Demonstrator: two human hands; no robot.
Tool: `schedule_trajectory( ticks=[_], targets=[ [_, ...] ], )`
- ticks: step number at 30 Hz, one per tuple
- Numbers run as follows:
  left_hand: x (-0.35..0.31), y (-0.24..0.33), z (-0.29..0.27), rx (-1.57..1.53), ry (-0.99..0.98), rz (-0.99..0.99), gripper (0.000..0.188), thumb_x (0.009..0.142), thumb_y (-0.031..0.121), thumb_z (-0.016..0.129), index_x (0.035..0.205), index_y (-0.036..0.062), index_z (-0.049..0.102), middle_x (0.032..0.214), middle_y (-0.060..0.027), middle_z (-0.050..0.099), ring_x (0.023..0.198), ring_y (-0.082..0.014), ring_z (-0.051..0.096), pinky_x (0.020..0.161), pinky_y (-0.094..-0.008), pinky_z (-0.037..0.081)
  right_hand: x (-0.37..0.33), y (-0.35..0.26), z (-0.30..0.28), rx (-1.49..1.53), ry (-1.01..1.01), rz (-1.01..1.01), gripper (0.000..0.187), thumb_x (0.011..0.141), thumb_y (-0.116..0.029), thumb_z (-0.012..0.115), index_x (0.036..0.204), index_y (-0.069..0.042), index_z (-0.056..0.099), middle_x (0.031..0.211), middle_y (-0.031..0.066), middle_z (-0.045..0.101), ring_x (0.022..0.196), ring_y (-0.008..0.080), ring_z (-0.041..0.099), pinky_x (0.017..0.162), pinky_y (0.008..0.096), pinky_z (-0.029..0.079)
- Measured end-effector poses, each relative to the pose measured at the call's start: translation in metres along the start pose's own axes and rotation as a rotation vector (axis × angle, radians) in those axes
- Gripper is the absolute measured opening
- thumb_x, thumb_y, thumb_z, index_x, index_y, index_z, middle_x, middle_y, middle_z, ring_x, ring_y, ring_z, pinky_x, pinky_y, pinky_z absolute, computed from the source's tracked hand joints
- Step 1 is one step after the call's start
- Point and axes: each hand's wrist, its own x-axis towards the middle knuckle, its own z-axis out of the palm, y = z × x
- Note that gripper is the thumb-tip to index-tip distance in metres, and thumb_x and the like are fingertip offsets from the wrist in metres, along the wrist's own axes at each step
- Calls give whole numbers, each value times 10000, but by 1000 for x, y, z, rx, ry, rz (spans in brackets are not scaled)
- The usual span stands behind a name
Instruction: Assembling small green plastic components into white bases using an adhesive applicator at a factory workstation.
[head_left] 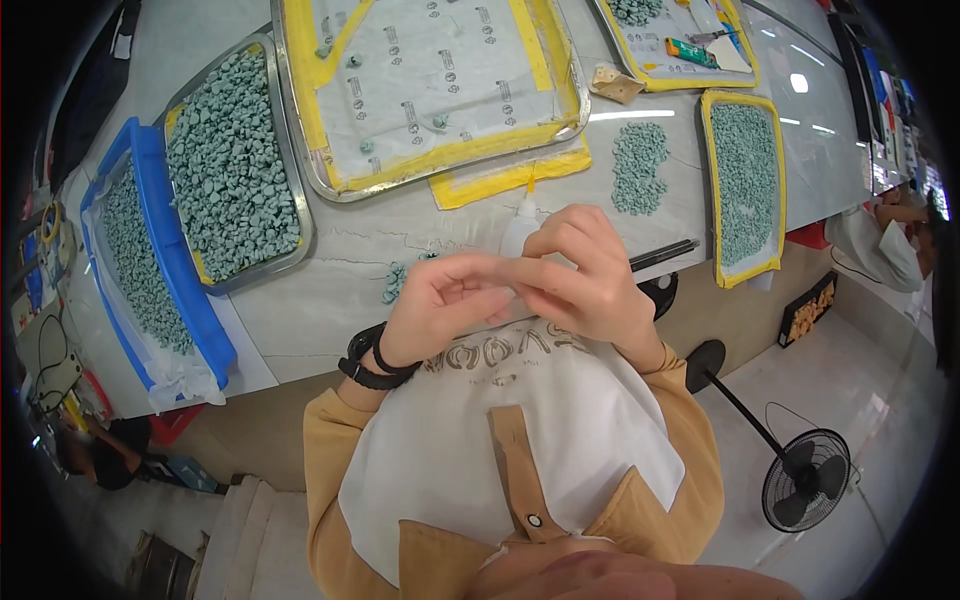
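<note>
My left hand and my right hand meet in front of my chest at the table's near edge. Their fingertips are pinched together; whatever sits between them is too small or hidden to name. Just beyond my right fingers stands a white squeeze bottle with a yellow nozzle, partly covered by that hand. A few blue-green stones lie on the table by my left hand. Dark slim tools, perhaps tweezers, lie to the right of my right hand.
Left are a blue tray and a metal tray of blue-green stones. A large yellow-taped tray lies ahead. Rightward are a stone pile, a narrow tray and a tray with a green-handled tool. A fan stands on the floor.
</note>
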Motion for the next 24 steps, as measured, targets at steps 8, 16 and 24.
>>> schedule_trajectory(
  ticks=[8, 16, 24],
  targets=[
    [1, -2, -5, -46, -46, -51, 274, 910, 39, 582, 1175, -29, 607, 992, -62, 672, 787, -104, 631, 711, -245, 525, -1, 6, -4, 19, -23, -57, 297, 563, -60, 768, 834, -56, 647, 804, 53, 568, 725, 249, 546, 649, 368, 429],
    [2, -5, -5, -85, -33, -8, 286, 907, 17, 582, 1185, -43, 601, 1027, -80, 672, 844, -122, 647, 766, -261, 538, -9, 6, 8, -3, 62, -79, 294, 608, -35, 778, 861, -44, 628, 799, 60, 568, 709, 245, 556, 648, 366, 452],
    [0, -6, 3, -54, 95, 227, 310, 822, -115, 593, 1128, -66, 614, 1083, -135, 608, 988, -191, 616, 848, -314, 533, -13, 1, 12, -5, 143, -74, 284, 626, -23, 768, 879, -57, 644, 816, 44, 581, 724, 227, 562, 684, 375, 474]
  ],
)
